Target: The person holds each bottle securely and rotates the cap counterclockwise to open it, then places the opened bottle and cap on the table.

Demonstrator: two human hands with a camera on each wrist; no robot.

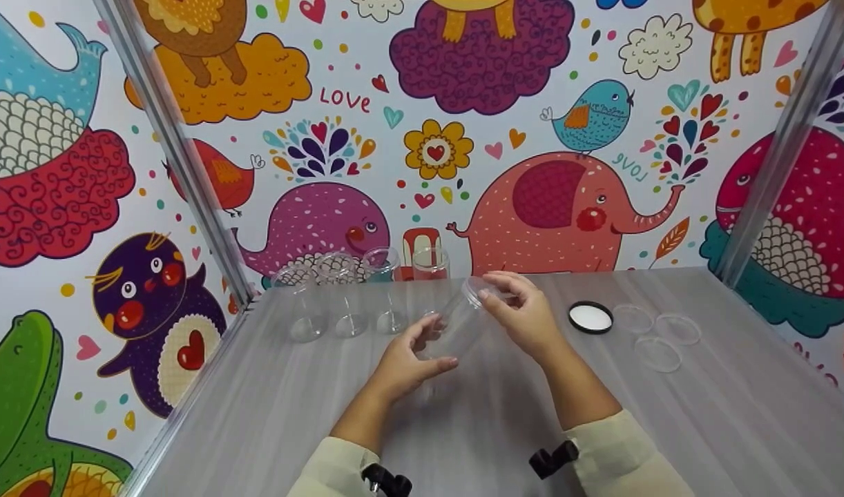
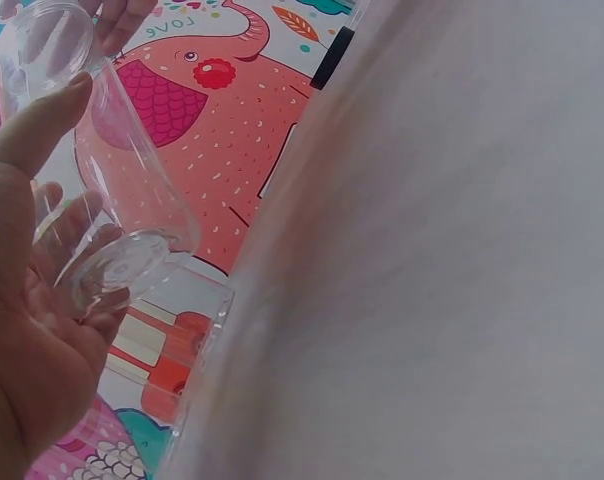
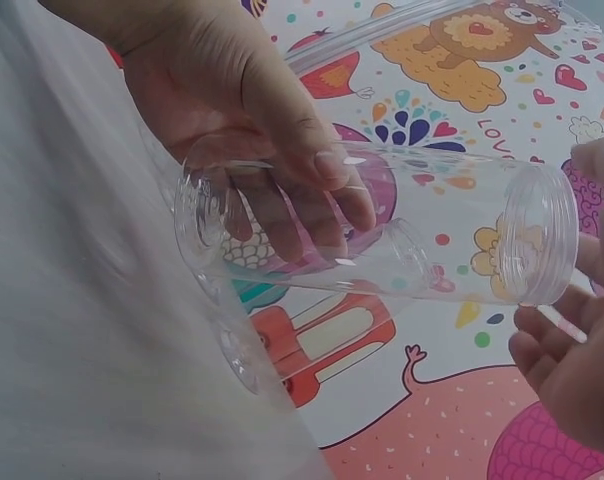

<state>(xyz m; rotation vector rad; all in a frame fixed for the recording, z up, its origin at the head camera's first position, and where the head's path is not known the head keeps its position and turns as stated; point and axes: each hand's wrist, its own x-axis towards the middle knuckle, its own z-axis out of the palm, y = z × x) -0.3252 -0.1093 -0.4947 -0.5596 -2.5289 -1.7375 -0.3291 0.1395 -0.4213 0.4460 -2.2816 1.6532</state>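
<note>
A clear plastic jar (image 1: 456, 328) is held tilted above the table, its ridged mouth up and to the right. My left hand (image 1: 409, 359) holds the lower part of the jar, thumb on the near side and fingers round the far side. These fingers show through the transparent wall (image 3: 382, 215) in the right wrist view. At the mouth end, my right hand (image 1: 522, 310) grips the rim with thumb and fingers. Part of that rim is hidden behind the fingers in the head view. I cannot tell whether a clear lid sits on it.
Several similar clear jars (image 1: 307, 328) stand upright in a row at the back left of the grey table (image 1: 270, 428). To the right lie a black-rimmed lid (image 1: 590, 317) with a white face and three clear round lids (image 1: 658, 354). Patterned panels (image 1: 422, 193) enclose the table.
</note>
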